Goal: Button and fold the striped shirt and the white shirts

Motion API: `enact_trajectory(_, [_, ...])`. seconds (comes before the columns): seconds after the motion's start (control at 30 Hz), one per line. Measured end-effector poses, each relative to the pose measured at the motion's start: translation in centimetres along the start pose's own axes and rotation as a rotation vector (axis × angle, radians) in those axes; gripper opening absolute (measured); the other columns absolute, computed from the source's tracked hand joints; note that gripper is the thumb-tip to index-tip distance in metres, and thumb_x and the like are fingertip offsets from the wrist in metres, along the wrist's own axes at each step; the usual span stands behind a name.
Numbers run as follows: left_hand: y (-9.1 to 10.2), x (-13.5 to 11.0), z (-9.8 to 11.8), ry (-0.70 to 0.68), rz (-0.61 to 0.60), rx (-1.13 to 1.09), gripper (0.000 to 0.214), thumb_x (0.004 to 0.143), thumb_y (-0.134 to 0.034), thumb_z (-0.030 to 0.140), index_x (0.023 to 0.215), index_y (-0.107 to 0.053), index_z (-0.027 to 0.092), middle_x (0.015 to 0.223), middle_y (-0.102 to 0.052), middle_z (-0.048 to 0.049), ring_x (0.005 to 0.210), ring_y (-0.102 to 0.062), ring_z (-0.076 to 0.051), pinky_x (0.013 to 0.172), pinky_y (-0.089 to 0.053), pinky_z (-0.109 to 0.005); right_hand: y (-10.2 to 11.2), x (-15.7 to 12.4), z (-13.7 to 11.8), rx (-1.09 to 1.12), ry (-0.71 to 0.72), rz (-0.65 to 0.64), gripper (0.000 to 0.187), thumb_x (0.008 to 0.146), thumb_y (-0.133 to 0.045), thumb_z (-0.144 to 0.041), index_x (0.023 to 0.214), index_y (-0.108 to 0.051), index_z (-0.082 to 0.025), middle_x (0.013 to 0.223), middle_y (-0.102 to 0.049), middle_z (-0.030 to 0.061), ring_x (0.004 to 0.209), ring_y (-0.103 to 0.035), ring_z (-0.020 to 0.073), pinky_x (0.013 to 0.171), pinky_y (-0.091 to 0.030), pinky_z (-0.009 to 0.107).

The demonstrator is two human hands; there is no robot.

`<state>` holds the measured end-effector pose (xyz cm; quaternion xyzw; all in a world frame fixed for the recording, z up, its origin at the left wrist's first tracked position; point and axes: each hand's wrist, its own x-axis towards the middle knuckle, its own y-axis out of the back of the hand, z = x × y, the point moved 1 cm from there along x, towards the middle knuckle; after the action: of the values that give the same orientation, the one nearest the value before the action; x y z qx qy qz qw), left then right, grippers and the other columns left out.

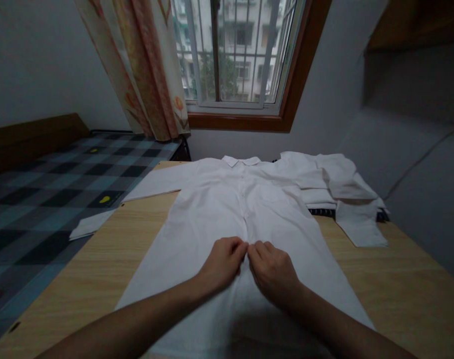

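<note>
The fingers of the left hand (222, 263) are curled in and pinch the white cloth at the front seam of the shirt (212, 214). The fingers of the right hand (272, 271) are curled the same way, pinching the cloth just across that seam, so the two sets of fingertips all but meet at the middle of the garment. Both forearms run back from the hands to the near edge of the view, bare, crossing the lower part of the shirt.

The shirt lies flat and face up on the wooden table (100, 269), with its collar at the far end and its hem toward the near edge. Its left sleeve stretches out to the left, past the table's edge, toward the bed. Its right sleeve reaches toward a stack of folded white clothes (324, 179) at the far right of the table, with one loose piece hanging off the stack's near side.

Left of the table is a bed with a checked cover (43, 199). Behind the table a flowered curtain (144, 65) hangs beside a barred window (234, 50) with a wooden frame.
</note>
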<state>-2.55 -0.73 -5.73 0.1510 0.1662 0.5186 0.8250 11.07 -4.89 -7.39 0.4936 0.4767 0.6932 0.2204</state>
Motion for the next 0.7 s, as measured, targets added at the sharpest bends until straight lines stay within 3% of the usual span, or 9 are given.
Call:
enact_trajectory(0.1, [-0.3, 0.2, -0.5, 0.118, -0.099, -0.121, 0.022, 0.084, -0.046, 0.031, 0.07, -0.055, 0.016, 0.045, -0.05, 0.0047, 0.036, -0.045, -0.01, 0.039, -0.035, -0.021, -0.3, 0.1, -0.3, 0.127, -0.048, -0.046, 0.014, 0.082, -0.051, -0.006, 0.082, -0.059, -0.017, 0.075, -0.062, 0.0039, 0.067, -0.056, 0.0173, 0.057, -0.038, 0.027])
enact_trajectory(0.17, [-0.3, 0.5, -0.8, 0.158, -0.102, -0.143, 0.019, 0.084, -0.047, 0.03, 0.074, -0.055, 0.016, 0.044, -0.049, 0.0058, 0.033, -0.043, -0.009, 0.036, -0.034, -0.02, 0.0, 0.2, 0.0, 0.276, -0.13, -0.052, 0.014, 0.084, -0.049, -0.009, 0.077, -0.057, -0.018, 0.073, -0.062, 0.0027, 0.066, -0.056, 0.0158, 0.06, -0.039, 0.026])
enact_trajectory(0.33, [-0.3, 1.0, -1.3, 0.182, -0.059, -0.155, 0.019, 0.084, -0.048, 0.03, 0.075, -0.056, 0.015, 0.041, -0.047, 0.0061, 0.031, -0.04, -0.008, 0.034, -0.029, -0.018, 1.3, 0.3, 2.4, 0.662, -0.568, 0.019, 0.01, 0.082, -0.05, -0.019, 0.073, -0.054, -0.019, 0.061, -0.054, -0.0028, 0.055, -0.05, 0.012, 0.054, -0.037, 0.023])
enact_trajectory(0.43, [-0.4, 0.9, -0.8, 0.182, -0.026, -0.226, 0.022, 0.084, -0.049, 0.033, 0.075, -0.058, 0.015, 0.04, -0.043, 0.0064, 0.032, -0.035, -0.007, 0.035, -0.024, -0.018, 1.6, 0.3, 3.3, 0.87, -0.686, -0.008, 0.009, 0.079, -0.056, -0.026, 0.075, -0.057, -0.019, 0.059, -0.055, -0.0032, 0.054, -0.049, 0.0115, 0.051, -0.037, 0.022])
enact_trajectory(0.6, [-0.6, -0.1, 0.5, -0.064, -0.218, -0.14, 0.027, 0.086, -0.048, 0.032, 0.075, -0.064, 0.015, 0.051, -0.051, 0.0026, 0.046, -0.044, -0.009, 0.049, -0.035, -0.021, 0.4, 0.3, 3.1, 1.177, -0.711, -0.173, 0.027, 0.079, -0.061, -0.043, 0.073, -0.06, -0.017, 0.062, -0.061, -0.0007, 0.055, -0.051, 0.0114, 0.051, -0.037, 0.022])
enact_trajectory(0.7, [0.0, -0.3, 0.6, -0.132, -0.182, 0.024, 0.02, 0.082, -0.052, 0.024, 0.077, -0.069, 0.016, 0.068, -0.064, -0.0016, 0.061, -0.053, -0.012, 0.06, -0.04, -0.023, -0.6, 0.2, 3.3, 1.268, -0.793, -0.208, 0.024, 0.073, -0.064, -0.039, 0.067, -0.06, -0.016, 0.057, -0.059, -0.0018, 0.052, -0.05, 0.0103, 0.05, -0.035, 0.021])
